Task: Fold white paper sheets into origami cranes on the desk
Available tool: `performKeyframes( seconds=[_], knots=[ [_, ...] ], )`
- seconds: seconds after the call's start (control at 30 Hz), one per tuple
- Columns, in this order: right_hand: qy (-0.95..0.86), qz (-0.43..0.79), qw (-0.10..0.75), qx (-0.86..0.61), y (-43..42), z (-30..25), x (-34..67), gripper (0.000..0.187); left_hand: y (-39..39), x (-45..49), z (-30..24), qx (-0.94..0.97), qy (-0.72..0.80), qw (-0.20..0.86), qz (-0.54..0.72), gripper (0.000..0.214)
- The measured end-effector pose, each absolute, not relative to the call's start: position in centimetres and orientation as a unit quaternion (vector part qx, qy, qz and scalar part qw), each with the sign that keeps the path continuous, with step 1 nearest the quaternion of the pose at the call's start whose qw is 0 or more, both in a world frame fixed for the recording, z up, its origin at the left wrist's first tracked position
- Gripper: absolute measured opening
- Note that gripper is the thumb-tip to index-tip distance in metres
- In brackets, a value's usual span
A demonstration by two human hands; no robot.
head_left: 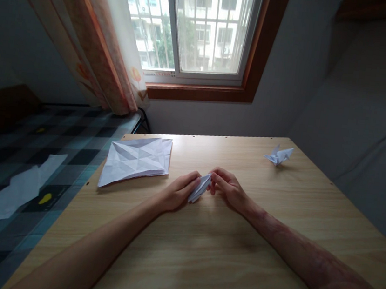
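A small piece of folded white paper (200,189), narrow and layered with pointed ends, is held between both hands just above the table. My left hand (179,191) grips its left side, thumb along the top. At its upper right end, my right hand (227,186) pinches the tip between thumb and fingers. Some of the fingers on both hands are hidden behind the paper and the palms. Farther off to the right stands a folded paper crane (279,155) with its wings raised.
Creased white sheets (137,158) lie stacked at the wooden table's (178,264) far left corner. Left of the table, a checked bedspread (84,143) carries loose paper pieces (22,189). A window (210,29) and an orange patterned curtain (96,43) are beyond the table.
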State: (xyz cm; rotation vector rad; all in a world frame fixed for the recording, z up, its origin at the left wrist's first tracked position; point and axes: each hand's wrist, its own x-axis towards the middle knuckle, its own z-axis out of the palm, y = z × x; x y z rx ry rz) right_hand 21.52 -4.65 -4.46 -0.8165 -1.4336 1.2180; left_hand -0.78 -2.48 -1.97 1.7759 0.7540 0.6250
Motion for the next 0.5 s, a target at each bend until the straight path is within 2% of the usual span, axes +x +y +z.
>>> performKeyframes(
  seconds=[0.23, 0.3, 0.43, 0.5],
  knots=[
    [-0.594, 0.515, 0.518, -0.338, -4.53, -4.55, 21.44, 0.046, -2.32, -0.82, -2.17, 0.756, 0.307, 0.516, 0.261, 0.045],
    [-0.601, 0.497, 0.520, -0.347, -4.62, -4.58, 21.42, 0.044, -2.27, -0.69, -2.26, 0.788, 0.312, 0.448, 0.285, 0.038],
    [-0.614, 0.452, 0.534, -0.366, -4.90, -4.75, 21.28, 0.038, -2.30, -0.55, -2.42, 0.837, 0.319, 0.239, 0.376, 0.024],
    [-0.629, 0.400, 0.547, -0.380, -5.08, -4.78, 21.20, 0.033, -2.44, -0.58, -2.44, 0.844, 0.319, 0.206, 0.378, 0.025]
  ],
)
